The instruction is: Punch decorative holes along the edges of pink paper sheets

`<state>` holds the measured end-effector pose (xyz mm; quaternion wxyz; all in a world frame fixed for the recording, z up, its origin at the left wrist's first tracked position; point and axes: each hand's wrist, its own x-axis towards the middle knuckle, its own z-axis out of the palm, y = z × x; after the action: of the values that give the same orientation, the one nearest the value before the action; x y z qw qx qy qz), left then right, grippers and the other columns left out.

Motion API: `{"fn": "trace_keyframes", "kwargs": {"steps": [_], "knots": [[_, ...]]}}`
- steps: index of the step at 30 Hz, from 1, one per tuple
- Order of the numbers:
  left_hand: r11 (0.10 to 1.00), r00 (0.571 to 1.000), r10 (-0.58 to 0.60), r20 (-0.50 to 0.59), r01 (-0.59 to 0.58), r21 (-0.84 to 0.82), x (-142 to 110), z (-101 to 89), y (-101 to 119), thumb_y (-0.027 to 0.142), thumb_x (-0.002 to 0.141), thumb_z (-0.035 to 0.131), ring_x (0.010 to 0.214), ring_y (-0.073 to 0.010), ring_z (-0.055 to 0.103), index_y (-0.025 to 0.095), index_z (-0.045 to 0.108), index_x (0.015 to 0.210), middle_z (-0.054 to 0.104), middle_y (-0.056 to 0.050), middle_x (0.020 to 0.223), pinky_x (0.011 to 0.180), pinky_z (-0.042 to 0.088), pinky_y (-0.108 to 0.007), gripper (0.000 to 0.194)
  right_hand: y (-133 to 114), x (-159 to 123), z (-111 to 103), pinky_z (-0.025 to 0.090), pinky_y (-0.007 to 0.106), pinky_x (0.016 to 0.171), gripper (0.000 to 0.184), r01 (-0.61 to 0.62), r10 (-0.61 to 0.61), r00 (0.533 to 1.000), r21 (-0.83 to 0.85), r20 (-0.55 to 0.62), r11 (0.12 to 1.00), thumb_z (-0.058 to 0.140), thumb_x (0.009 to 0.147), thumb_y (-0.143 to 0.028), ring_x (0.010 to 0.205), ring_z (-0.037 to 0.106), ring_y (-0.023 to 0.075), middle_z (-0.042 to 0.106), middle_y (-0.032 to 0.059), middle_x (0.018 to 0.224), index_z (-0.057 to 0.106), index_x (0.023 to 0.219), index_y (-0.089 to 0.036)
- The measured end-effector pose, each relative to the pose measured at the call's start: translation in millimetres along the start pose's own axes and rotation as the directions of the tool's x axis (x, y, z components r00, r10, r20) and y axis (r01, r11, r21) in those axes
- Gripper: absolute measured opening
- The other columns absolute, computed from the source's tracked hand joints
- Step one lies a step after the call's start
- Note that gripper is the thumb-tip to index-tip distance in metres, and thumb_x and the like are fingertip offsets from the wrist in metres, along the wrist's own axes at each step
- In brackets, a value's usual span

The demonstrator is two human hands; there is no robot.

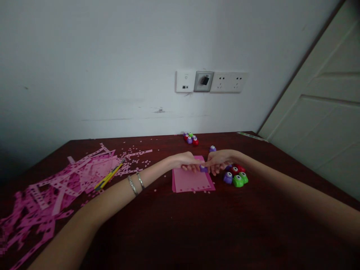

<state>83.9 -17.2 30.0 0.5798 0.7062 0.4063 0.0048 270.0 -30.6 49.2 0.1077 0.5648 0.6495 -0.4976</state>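
Observation:
A purple paper punch with a white eye-like top sits at the right edge of a stack of pink paper. My left hand is over the stack, fingers curled and their tips reaching the punch's left side. From the right, my right hand closes on the same punch, its thumb laid across the top and the other fingers bent below. Small punched holes run along the sheet's near edge. Beside my right hand stand several purple, red and green punches; another purple punch is just behind it.
Pink punched strips are heaped on the left of the dark red table, with a yellow utility knife on them. Tiny paper bits lie around. More punches are grouped near the wall, below the sockets.

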Motion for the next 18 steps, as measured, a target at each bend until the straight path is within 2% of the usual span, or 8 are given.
{"fn": "trace_keyframes", "kwargs": {"steps": [4, 9, 13, 18], "knots": [[0.999, 0.995, -0.026, 0.094, 0.024, 0.03, 11, -2.0, 3, 0.051, 0.062, 0.067, 0.046, -0.0048, 0.031, 0.01, 0.065, 0.072, 0.055, -0.003, 0.062, 0.046, 0.019, -0.025, 0.042, -5, 1, 1, 0.036, 0.015, 0.039, 0.04, -0.021, 0.021, 0.999, 0.005, 0.037, 1.0, 0.06, 0.074, -0.048, 0.046, 0.052, 0.0059, 0.062, 0.0057, 0.058, 0.06, 0.064, -0.009], [0.994, 0.988, -0.08, 0.13, 0.068, 0.091, 25, -7.0, 3, 0.039, 0.067, 0.062, 0.047, -0.0059, 0.03, 0.011, 0.064, 0.07, 0.053, -0.004, 0.062, 0.046, 0.02, -0.026, 0.028, -6, -1, 6, 0.04, 0.016, 0.043, 0.04, -0.006, 0.006, 1.0, 0.008, 0.03, 1.0, 0.056, 0.079, -0.045, 0.047, 0.053, 0.0068, 0.061, 0.0055, 0.057, 0.058, 0.059, -0.01], [0.99, 0.983, -0.061, 0.174, 0.037, 0.138, 33, -10.9, 1, 0.035, 0.067, 0.059, 0.047, -0.0061, 0.028, 0.011, 0.065, 0.073, 0.053, -0.005, 0.064, 0.044, 0.022, -0.026, 0.026, -12, -5, 11, 0.044, 0.017, 0.047, 0.034, -0.042, 0.04, 0.999, 0.067, 0.021, 0.997, 0.051, 0.084, -0.035, 0.048, 0.055, 0.0075, 0.059, 0.0042, 0.055, 0.055, 0.06, -0.012], [0.984, 0.972, -0.085, 0.22, 0.046, 0.174, 38, -13.7, 1, 0.032, 0.069, 0.054, 0.047, -0.0063, 0.026, 0.01, 0.066, 0.084, 0.05, -0.005, 0.067, 0.043, 0.027, -0.026, 0.03, -19, -8, 13, 0.041, 0.015, 0.043, 0.026, -0.075, 0.075, 0.997, 0.098, 0.0, 0.992, 0.047, 0.087, -0.027, 0.042, 0.051, 0.0065, 0.056, 0.0017, 0.051, 0.053, 0.066, -0.014]]}}
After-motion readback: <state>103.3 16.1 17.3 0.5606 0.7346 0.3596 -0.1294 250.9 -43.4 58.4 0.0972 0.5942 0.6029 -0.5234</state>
